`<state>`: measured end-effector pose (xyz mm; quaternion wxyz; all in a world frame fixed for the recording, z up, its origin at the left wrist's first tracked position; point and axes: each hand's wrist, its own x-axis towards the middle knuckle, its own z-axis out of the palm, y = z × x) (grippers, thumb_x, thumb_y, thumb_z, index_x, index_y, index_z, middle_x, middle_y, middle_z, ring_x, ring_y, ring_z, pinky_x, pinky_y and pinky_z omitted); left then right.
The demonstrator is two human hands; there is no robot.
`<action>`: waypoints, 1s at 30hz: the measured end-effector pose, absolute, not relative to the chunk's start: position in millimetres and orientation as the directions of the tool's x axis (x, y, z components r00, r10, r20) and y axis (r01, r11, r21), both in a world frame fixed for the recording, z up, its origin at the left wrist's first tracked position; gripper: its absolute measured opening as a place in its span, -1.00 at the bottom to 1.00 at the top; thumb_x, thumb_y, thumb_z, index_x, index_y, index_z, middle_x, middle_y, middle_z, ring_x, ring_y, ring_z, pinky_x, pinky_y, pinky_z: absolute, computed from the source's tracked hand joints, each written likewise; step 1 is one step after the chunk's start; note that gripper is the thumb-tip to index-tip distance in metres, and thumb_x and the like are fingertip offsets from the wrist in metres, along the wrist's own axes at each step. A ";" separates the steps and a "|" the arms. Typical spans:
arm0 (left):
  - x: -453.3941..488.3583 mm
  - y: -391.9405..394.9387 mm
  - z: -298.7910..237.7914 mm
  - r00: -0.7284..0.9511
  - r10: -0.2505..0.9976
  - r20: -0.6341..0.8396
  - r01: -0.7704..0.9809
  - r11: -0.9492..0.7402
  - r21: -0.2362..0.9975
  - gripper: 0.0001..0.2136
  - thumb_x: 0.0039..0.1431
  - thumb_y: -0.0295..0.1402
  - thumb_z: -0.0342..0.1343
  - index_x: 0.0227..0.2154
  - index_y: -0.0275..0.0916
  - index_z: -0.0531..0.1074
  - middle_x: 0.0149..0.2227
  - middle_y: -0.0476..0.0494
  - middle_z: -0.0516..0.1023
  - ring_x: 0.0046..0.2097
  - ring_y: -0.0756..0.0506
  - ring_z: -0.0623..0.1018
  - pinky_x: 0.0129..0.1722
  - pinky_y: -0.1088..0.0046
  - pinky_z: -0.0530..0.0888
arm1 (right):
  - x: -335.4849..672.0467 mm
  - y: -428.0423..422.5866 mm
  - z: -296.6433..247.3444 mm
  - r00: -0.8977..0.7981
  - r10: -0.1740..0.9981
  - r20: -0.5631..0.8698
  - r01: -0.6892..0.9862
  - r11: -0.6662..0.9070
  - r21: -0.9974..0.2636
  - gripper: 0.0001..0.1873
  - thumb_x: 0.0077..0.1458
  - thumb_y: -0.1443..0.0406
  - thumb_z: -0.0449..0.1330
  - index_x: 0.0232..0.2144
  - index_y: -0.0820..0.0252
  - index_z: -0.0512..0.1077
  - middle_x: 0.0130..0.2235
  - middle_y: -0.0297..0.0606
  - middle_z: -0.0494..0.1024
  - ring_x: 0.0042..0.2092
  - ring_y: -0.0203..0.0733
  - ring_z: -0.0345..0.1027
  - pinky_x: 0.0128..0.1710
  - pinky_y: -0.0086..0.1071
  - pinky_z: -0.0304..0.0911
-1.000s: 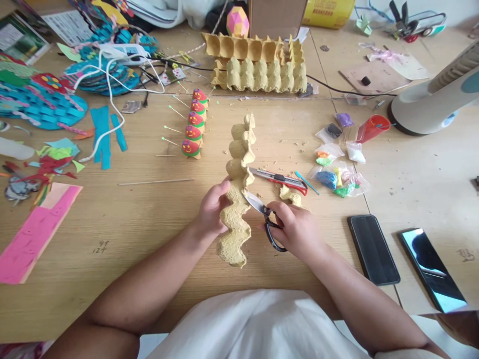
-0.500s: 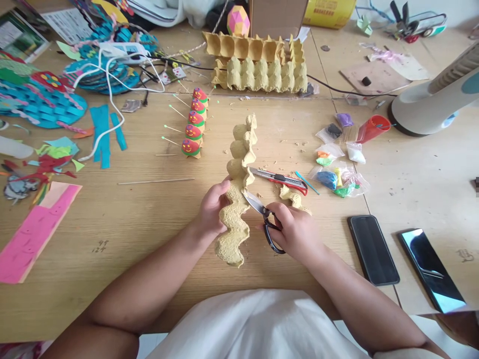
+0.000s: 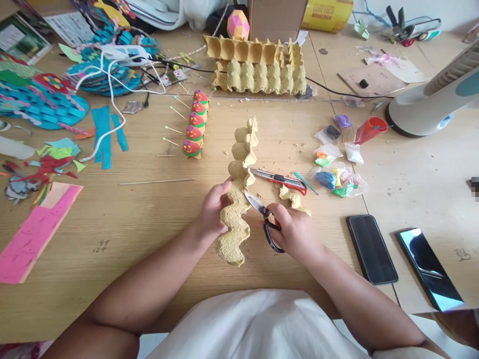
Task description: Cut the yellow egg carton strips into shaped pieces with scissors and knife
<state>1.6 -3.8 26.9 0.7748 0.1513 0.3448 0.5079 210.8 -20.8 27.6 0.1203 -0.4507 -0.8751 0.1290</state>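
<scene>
My left hand (image 3: 215, 207) grips a long strip of yellow egg carton (image 3: 235, 219) by its left side, fingers partly hidden behind it. The strip points away from me, its row of cups bulging left. In my right hand (image 3: 294, 227) is a pair of scissors (image 3: 272, 230) with black handles. Their blade tips touch the strip's right edge near its middle. Just beyond lies a utility knife (image 3: 279, 179) with a red and grey body, its tip beside the strip. A small carton offcut (image 3: 295, 198) rests behind my right hand.
A row of painted carton cups (image 3: 194, 127) with pins stands left of centre. More egg cartons (image 3: 265, 77) lie at the back. Bags of coloured clay (image 3: 337, 182), a red cup (image 3: 374, 129) and two phones (image 3: 372, 249) are on the right. A thin stick (image 3: 157, 181) lies left.
The camera view has shifted very slightly. Both hands, the strip and the scissors hold nearly the same positions.
</scene>
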 end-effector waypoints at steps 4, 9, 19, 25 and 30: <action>3.0 -4.4 25.2 0.185 0.932 -0.312 -0.676 0.351 0.648 -0.78 0.09 -0.17 0.20 -0.32 -0.22 0.50 -0.46 -0.05 0.52 -0.54 0.00 0.47 -0.58 0.54 0.33 | 212.2 -19.2 29.7 -0.535 0.838 0.110 0.760 0.534 -0.369 -0.66 0.27 0.05 0.15 -0.11 0.17 0.39 -0.41 -0.31 0.57 -0.43 -0.23 0.37 -0.41 -0.38 0.01; 2.2 -4.4 15.2 0.164 0.954 -0.250 -0.676 0.293 0.676 -0.78 0.12 -0.14 0.23 -0.33 -0.19 0.49 -0.45 -0.06 0.54 -0.50 -0.02 0.49 -0.55 0.52 0.34 | 208.9 -22.1 34.0 -0.500 0.864 0.061 0.768 0.476 -0.429 -0.59 0.24 -0.02 0.14 -0.08 0.18 0.39 -0.42 -0.32 0.57 -0.45 -0.23 0.37 -0.45 -0.38 0.01; 3.8 -4.4 15.4 0.141 0.969 -0.201 -0.668 0.243 0.704 -0.78 0.12 -0.16 0.21 -0.31 -0.21 0.49 -0.48 -0.03 0.53 -0.51 0.00 0.45 -0.49 0.50 0.39 | 208.2 -23.6 31.5 -0.497 0.866 0.065 0.776 0.476 -0.414 -0.62 0.27 0.01 0.13 -0.08 0.18 0.39 -0.42 -0.31 0.58 -0.46 -0.23 0.38 -0.45 -0.40 0.00; 6.1 -4.4 18.2 0.151 0.954 -0.261 -0.700 0.289 0.653 -0.82 0.12 -0.18 0.18 -0.36 -0.19 0.47 -0.51 -0.05 0.51 -0.42 -0.09 0.54 -0.42 0.45 0.45 | 209.4 -22.9 29.9 -0.517 0.854 0.058 0.787 0.501 -0.361 -0.71 0.24 0.11 0.18 -0.10 0.17 0.39 -0.43 -0.32 0.57 -0.44 -0.21 0.38 -0.45 -0.39 -0.03; 6.2 -4.2 15.5 0.122 0.970 -0.208 -0.678 0.235 0.697 -0.79 0.13 -0.19 0.21 -0.32 -0.25 0.50 -0.47 -0.06 0.53 -0.44 -0.05 0.51 -0.39 0.46 0.47 | 211.6 -19.4 28.3 -0.542 0.839 0.054 0.786 0.528 -0.320 -0.78 0.24 0.19 0.16 -0.11 0.15 0.38 -0.43 -0.33 0.57 -0.45 -0.22 0.38 -0.45 -0.37 -0.06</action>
